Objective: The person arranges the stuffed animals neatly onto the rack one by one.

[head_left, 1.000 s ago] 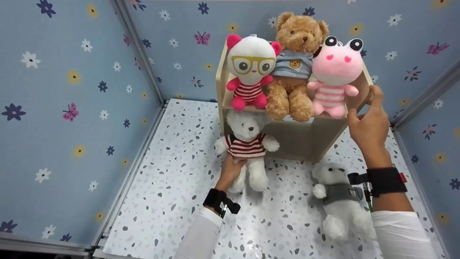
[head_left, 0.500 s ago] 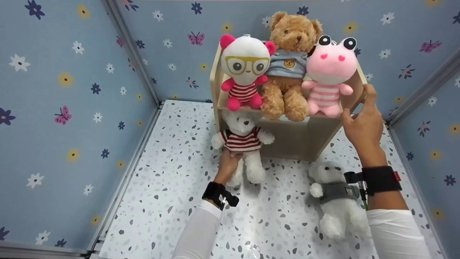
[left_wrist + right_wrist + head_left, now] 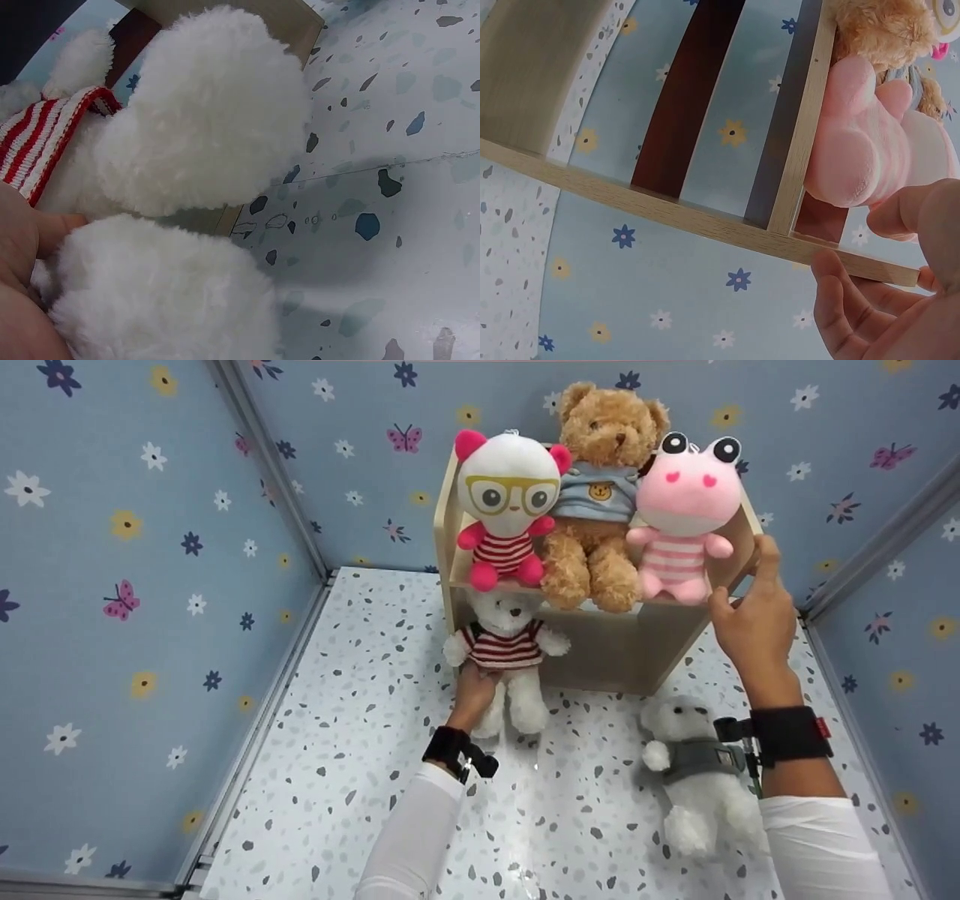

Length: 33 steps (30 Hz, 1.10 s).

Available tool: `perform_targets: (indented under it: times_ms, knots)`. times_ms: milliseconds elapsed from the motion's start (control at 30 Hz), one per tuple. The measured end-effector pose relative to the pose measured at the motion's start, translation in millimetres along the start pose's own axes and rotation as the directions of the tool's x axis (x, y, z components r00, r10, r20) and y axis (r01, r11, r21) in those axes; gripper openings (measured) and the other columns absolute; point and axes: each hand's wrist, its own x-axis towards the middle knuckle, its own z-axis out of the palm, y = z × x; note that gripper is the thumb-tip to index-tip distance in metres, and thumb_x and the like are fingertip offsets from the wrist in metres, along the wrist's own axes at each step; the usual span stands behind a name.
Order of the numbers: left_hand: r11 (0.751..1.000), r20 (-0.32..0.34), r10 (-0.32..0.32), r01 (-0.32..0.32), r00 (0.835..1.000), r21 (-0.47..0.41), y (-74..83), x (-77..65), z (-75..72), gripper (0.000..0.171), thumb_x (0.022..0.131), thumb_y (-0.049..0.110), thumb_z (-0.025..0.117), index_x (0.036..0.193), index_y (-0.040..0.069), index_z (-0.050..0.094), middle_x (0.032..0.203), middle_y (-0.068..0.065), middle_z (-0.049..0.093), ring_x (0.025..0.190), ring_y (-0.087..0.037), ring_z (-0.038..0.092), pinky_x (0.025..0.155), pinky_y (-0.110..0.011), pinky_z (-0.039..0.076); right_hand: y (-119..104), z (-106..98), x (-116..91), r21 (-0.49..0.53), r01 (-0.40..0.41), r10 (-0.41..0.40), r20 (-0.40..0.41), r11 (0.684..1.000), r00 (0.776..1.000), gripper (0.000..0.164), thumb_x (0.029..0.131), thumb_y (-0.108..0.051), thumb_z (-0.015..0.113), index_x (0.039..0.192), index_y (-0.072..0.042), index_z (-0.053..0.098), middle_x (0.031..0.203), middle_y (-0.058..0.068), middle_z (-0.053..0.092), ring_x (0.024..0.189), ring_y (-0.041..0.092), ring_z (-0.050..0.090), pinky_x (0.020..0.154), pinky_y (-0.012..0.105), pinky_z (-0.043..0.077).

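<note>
My left hand [image 3: 474,690] grips a white teddy bear [image 3: 529,705] in a red-and-white striped sweater, low on its body by one leg. The bear stands upright at the front left of the wooden shelf [image 3: 645,652], its head just beneath the upper board. In the left wrist view the thumb lies between the bear's fluffy legs [image 3: 210,112]. My right hand [image 3: 757,622] holds the shelf's right side panel, thumb inside and fingers outside, as the right wrist view shows. Close to that thumb sits a pink frog plush [image 3: 862,142].
On the upper board sit a panda plush [image 3: 506,547] with yellow glasses, a brown teddy bear [image 3: 592,555] and the frog. A white plush dog [image 3: 697,765] in a grey vest lies on the speckled floor [image 3: 337,750] at front right. Flowered walls [image 3: 150,585] stand around.
My left hand has moved the striped-sweater bear a little away from me, toward the shelf's lower level. The right hand keeps its hold on the side panel. The head view has shifted slightly.
</note>
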Motion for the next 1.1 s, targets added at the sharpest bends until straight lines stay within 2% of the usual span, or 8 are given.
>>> perform_targets:
  times_ms: [133,233,267,500,633,800,1100]
  knots:
    - [1.0,-0.009,-0.012,0.012,1.0,0.007,1.0,5.6,3.2,0.05,0.103,0.015,0.055,0.15,0.003,0.045,0.151,-0.019,0.051,0.141,-0.035,0.048,0.117,-0.047,0.041,1.4,0.3,0.1,0.001,0.01,-0.01,-0.002,1.0,1.0,0.068,0.096,-0.021,0.057,0.156,-0.028,0.025,0.128,0.022,0.064,0.073,0.04,0.064,0.056,0.04,0.035]
    - [0.999,0.003,-0.03,0.03,1.0,0.022,2.0,9.2,5.9,0.045,0.103,0.015,0.054,0.146,0.004,0.049,0.147,-0.017,0.055,0.137,-0.033,0.052,0.114,-0.046,0.043,2.5,0.8,-0.1,-0.003,0.017,-0.017,-0.006,1.0,1.0,0.068,0.096,-0.02,0.057,0.156,-0.027,0.025,0.133,0.02,0.063,0.07,0.039,0.063,0.055,0.04,0.033]
    - [0.999,0.006,-0.028,0.028,1.0,0.031,2.4,10.5,6.9,0.043,0.103,0.015,0.054,0.145,0.004,0.051,0.145,-0.017,0.056,0.135,-0.032,0.053,0.113,-0.046,0.044,2.5,1.0,0.1,-0.004,0.018,-0.018,-0.009,1.0,1.0,0.068,0.096,-0.02,0.057,0.156,-0.027,0.026,0.133,0.02,0.063,0.07,0.039,0.062,0.055,0.041,0.033]
    - [1.0,-0.016,0.027,-0.026,1.0,0.017,2.2,21.4,15.3,0.034,0.099,0.01,0.057,0.132,0.001,0.058,0.13,-0.019,0.064,0.123,-0.033,0.059,0.108,-0.046,0.048,1.0,2.3,0.6,-0.012,0.016,-0.016,-0.016,1.0,1.0,0.067,0.096,-0.02,0.057,0.155,-0.028,0.026,0.103,0.021,0.063,0.07,0.04,0.062,0.055,0.041,0.035]
    - [0.999,-0.033,0.017,-0.016,0.999,0.046,4.3,27.9,18.1,0.033,0.099,0.012,0.057,0.129,-0.001,0.059,0.126,-0.021,0.066,0.118,-0.034,0.061,0.105,-0.046,0.049,0.9,2.0,0.6,-0.012,0.011,-0.011,-0.019,1.0,1.0,0.066,0.097,-0.02,0.057,0.155,-0.028,0.026,0.106,0.022,0.064,0.072,0.041,0.065,0.056,0.04,0.036]
    - [0.997,-0.047,-0.007,0.011,0.999,0.08,8.5,34.4,18.5,0.04,0.102,0.019,0.057,0.136,-0.002,0.056,0.133,-0.022,0.064,0.128,-0.037,0.058,0.108,-0.047,0.048,1.0,3.1,0.9,-0.013,0.027,-0.027,-0.031,1.0,0.999,0.066,0.097,-0.019,0.058,0.154,-0.027,0.028,0.106,0.022,0.065,0.07,0.04,0.064,0.055,0.039,0.036]
    - [1.0,-0.032,0.003,-0.002,0.999,0.028,6.0,43.6,20.9,0.042,0.105,0.022,0.053,0.142,0.001,0.052,0.142,-0.019,0.058,0.135,-0.034,0.054,0.112,-0.046,0.046,1.1,3.2,1.6,-0.013,0.035,-0.036,-0.033,0.999,0.999,0.065,0.096,-0.018,0.059,0.154,-0.025,0.028,0.118,0.022,0.068,0.069,0.04,0.065,0.055,0.038,0.037]
